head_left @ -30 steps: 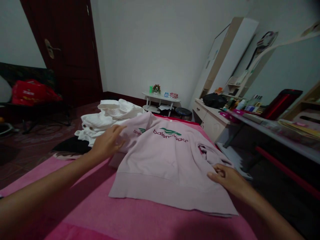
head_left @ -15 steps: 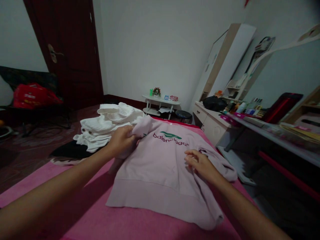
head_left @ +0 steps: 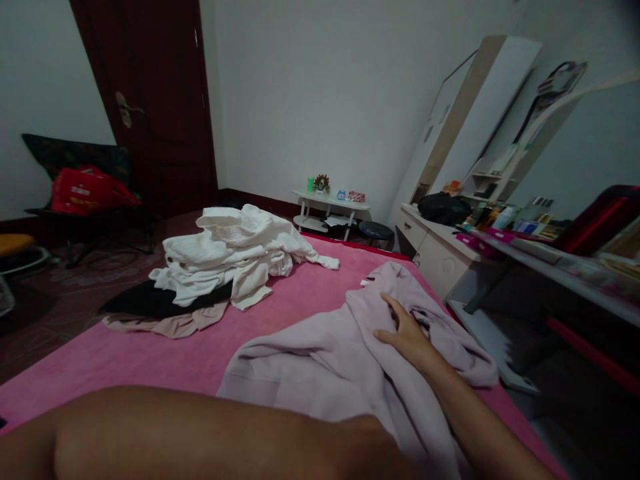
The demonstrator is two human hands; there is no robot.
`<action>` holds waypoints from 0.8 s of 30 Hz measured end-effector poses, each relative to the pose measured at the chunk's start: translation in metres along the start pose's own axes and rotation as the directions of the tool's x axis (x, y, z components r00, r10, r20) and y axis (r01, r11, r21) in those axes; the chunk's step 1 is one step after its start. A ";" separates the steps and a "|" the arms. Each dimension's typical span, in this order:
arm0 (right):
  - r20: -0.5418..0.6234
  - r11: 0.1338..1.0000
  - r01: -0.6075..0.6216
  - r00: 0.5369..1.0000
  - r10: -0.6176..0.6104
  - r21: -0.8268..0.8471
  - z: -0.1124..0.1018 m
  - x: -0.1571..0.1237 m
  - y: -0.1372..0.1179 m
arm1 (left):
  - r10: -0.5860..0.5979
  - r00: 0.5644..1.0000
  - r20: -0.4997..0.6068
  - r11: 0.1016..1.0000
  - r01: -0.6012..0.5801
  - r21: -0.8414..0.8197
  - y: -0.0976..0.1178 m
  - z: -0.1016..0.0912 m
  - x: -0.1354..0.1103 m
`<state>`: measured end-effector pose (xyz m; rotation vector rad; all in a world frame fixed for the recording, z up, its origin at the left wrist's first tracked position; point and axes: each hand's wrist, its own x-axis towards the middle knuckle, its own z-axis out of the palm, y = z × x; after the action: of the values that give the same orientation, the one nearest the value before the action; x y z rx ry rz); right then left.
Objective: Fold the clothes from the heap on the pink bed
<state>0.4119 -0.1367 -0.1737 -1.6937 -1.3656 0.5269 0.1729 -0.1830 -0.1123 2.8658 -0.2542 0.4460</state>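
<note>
A pale pink sweatshirt (head_left: 320,353) lies on the pink bedcover (head_left: 170,363), its left side folded over so that the printed front is hidden. My right hand (head_left: 410,337) rests on the upper part of it, with thumb and fingers apart. Low in the view, my left hand (head_left: 370,443) reaches across the near part of the sweatshirt. It is blurred, and its fingers are hidden, so I cannot tell whether they grip the cloth. White clothes (head_left: 235,243) lie heaped on the far left of the bed, over a black garment (head_left: 145,299) and a beige one (head_left: 175,325).
A dressing table (head_left: 440,250) with a black bag (head_left: 445,208) and bottles stands along the right. Beyond the bed are a small white table (head_left: 330,200) and a round stool (head_left: 376,231). At the left, a folding chair (head_left: 105,217) carries a red bag (head_left: 90,190).
My left hand has moved from the sweatshirt's left sleeve down and right across its near part. The left side is now folded over, covering the lettering. My right hand has spread on the cloth.
</note>
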 end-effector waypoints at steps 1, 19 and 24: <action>0.012 1.000 0.008 1.000 -0.008 0.019 0.000 -0.001 0.006 | 0.020 1.000 0.002 0.999 -0.020 -0.030 -0.015 -0.006 0.005; -0.116 0.998 0.042 0.993 -0.036 0.052 0.011 -0.003 0.043 | -0.523 0.852 -0.003 0.655 0.404 0.639 -0.371 0.001 -0.011; -0.144 0.998 0.044 0.989 -0.038 0.035 0.013 -0.001 0.053 | -0.656 0.673 -0.342 0.401 0.695 0.597 -0.417 -0.046 0.003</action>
<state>0.4315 -0.1336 -0.2248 -1.6362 -1.2761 0.3972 0.2479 0.2284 -0.1512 3.2284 1.3815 0.5016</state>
